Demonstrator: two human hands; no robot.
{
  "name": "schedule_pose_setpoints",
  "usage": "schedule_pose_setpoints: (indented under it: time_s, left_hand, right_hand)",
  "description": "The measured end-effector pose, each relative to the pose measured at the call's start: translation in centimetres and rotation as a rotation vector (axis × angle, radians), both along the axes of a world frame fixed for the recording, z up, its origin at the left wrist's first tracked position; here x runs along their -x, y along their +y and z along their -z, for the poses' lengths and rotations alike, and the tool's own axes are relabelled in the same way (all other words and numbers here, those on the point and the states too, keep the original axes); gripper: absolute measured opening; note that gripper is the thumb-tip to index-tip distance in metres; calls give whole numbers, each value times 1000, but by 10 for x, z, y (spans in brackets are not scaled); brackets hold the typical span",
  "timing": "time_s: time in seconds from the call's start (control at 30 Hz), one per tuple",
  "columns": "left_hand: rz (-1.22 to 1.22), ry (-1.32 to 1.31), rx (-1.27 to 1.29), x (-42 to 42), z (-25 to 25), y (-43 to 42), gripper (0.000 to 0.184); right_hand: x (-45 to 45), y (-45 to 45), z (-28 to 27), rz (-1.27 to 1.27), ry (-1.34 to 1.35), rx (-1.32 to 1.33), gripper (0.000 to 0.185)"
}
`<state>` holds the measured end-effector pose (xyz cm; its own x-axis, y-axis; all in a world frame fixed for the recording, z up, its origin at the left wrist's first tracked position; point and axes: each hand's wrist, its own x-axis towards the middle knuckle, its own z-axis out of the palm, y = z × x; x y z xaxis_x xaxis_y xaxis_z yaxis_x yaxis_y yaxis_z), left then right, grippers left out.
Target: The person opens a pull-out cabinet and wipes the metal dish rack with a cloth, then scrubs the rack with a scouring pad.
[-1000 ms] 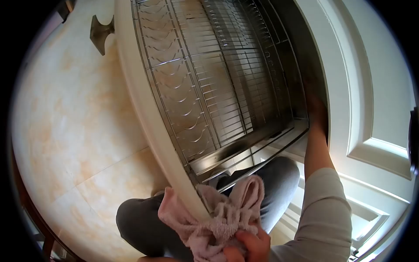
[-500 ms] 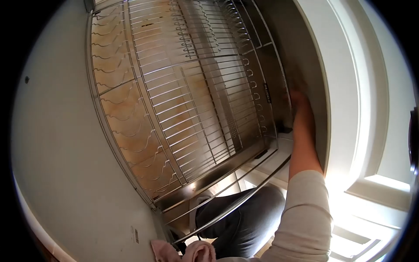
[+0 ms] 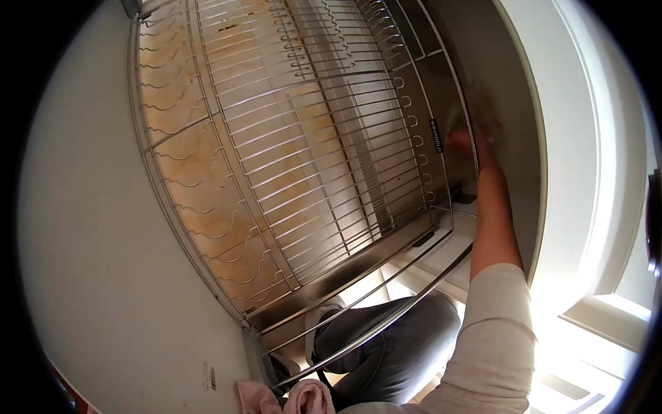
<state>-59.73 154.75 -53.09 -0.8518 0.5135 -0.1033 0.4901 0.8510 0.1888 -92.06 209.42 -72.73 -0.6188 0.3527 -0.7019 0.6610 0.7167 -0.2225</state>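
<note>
1. Blotchy, pale floor [image 3: 186, 200] showed beneath the wire rack [image 3: 310, 295]; an inward slide of that rack could have trapped the forearm [image 3: 498, 214] beside the shadowed side wall [image 3: 520, 110].
2. Pink cloth [image 3: 309, 398] lay bunched near the rack's lower corner, by the pale panel [image 3: 83, 228]; loose folds might have snagged on metal. Its lower part was cut off.
3. Deep inside, near the black label [image 3: 435, 136], the right hand [image 3: 460, 141] could have scraped its knuckles. Blur and shadow hid its fingers: spread or closed, I couldn't tell. The left hand was out of view.
</note>
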Motion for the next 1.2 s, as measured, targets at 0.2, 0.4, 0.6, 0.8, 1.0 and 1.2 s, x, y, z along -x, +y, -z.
schedule_pose_setpoints:
  time_s: [0.2, 0.4, 0.6, 0.8, 1.0, 1.2]
  left_hand:
    - [36, 11, -1, -3, -2, -1, 17]
    - [99, 35, -19, -11, -23, -15, 15]
    - [265, 45, 21, -35, -69, -45, 15]
    - [370, 130, 10, -55, -80, -63, 14]
    - [384, 245, -41, -57, -77, -63, 12]
    - [406, 169, 24, -57, -89, -66, 13]
  right_hand:
    - [-11, -52, -33, 129, 243, -63, 26]
    - [-22, -81, -81, -49, 400, -826, 18]
    - [-32, -153, -103, 93, 663, -999, 13]
    - [-85, -283, -110, -150, 1031, -827, 8]
    - [-220, -394, -195, -280, 1280, 210, 15]
    - [-338, -425, -306, -710, 1084, 663, 25]
